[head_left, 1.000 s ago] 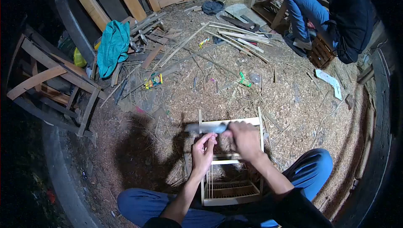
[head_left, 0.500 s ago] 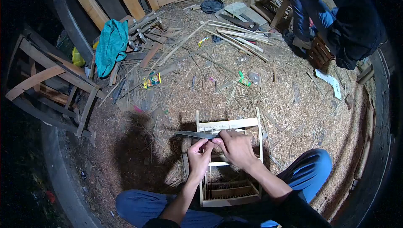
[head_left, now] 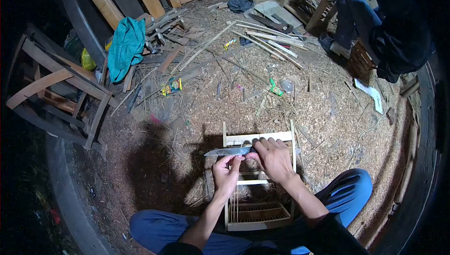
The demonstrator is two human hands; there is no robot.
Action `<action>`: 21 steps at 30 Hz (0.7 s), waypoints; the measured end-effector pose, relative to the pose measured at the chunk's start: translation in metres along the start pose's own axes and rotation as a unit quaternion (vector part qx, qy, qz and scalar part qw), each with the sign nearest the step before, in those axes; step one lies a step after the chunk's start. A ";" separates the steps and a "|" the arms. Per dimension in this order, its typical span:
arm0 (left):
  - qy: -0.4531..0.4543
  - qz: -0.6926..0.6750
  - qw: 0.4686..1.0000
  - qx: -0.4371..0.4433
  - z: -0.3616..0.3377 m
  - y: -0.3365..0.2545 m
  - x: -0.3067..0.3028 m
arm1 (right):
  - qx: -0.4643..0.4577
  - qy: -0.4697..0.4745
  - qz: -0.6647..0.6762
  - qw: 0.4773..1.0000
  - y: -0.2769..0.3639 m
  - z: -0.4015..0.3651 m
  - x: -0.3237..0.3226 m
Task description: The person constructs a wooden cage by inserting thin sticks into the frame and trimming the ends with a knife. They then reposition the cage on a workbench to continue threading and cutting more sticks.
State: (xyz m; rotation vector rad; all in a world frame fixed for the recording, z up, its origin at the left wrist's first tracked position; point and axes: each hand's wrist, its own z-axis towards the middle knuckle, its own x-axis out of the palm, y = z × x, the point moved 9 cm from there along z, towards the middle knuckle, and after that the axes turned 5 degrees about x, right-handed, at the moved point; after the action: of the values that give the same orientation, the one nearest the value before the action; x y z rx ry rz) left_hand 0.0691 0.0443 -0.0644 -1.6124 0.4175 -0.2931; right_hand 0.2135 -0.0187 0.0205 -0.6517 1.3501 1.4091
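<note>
My right hand (head_left: 276, 162) is closed around the handle of a knife (head_left: 226, 152), whose blade points left. My left hand (head_left: 226, 177) is closed in a pinch just below the blade, thumb and fingertips close to its lower edge; what they hold, if anything, is too small to make out. Beneath both hands lies a light wooden frame (head_left: 259, 227) with long side rails and several crossbars, set between my knees. Thin sticks run lengthwise on its left side, and a row of thin pegs shows in its near end. My hands and forearms hide part of its middle.
Wood shavings cover the ground (head_left: 187, 109). Long wooden strips (head_left: 267, 44) and a saw (head_left: 272, 24) lie farther off. At left are a wooden chair-like frame (head_left: 70, 83) and a green cloth sack (head_left: 127, 48). Another person (head_left: 398, 34) sits at upper right beside a low table (head_left: 311, 13).
The knife and my right hand have shifted slightly right, and the blade's flat side shows more. My left hand stays pinched close under the blade. The whole view has moved a little.
</note>
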 end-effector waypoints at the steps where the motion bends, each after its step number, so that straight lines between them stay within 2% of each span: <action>1: -0.003 -0.008 1.000 -0.003 0.001 0.001 0.000 | -0.001 -0.008 -0.008 1.000 -0.002 0.001 0.000; 7: 0.006 -0.008 1.000 -0.012 0.002 -0.003 -0.002 | -0.008 -0.030 -0.014 0.999 -0.010 0.001 -0.006; 9: -0.004 -0.014 1.000 -0.015 -0.001 -0.006 -0.004 | 0.107 -0.091 -0.031 0.990 -0.054 -0.002 -0.013; 10: -0.013 -0.033 0.999 -0.021 -0.004 -0.005 -0.007 | 0.166 -0.125 -0.053 0.977 -0.074 0.004 -0.042; 12: -0.020 -0.050 0.998 -0.025 -0.005 -0.005 -0.012 | 0.200 -0.170 -0.053 0.964 -0.089 0.005 -0.077; 14: -0.019 -0.056 0.998 -0.021 -0.004 -0.007 -0.006 | 0.204 -0.128 -0.008 0.971 -0.078 -0.004 -0.063; 15: -0.018 -0.048 0.999 -0.007 -0.002 -0.007 -0.004 | 0.198 -0.097 0.028 0.975 -0.061 -0.005 -0.055; 17: -0.015 -0.044 0.999 -0.013 -0.001 -0.003 -0.001 | 0.117 -0.037 0.053 0.991 -0.028 -0.002 -0.038; 18: -0.008 -0.036 0.999 -0.019 -0.002 -0.001 -0.001 | 0.079 -0.019 0.101 0.992 -0.005 0.001 -0.040; 19: 0.020 -0.035 0.999 0.013 0.000 -0.003 0.000 | 0.058 -0.012 0.111 0.992 0.004 -0.001 -0.032; 21: 0.003 -0.058 0.998 -0.008 -0.003 -0.002 0.001 | 0.038 -0.006 0.118 0.992 0.009 -0.004 -0.018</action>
State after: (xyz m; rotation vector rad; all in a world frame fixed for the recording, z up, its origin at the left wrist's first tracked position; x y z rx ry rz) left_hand 0.0692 0.0412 -0.0627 -1.6543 0.3306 -0.3833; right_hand 0.2102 -0.0264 0.0392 -0.4422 1.5012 1.5366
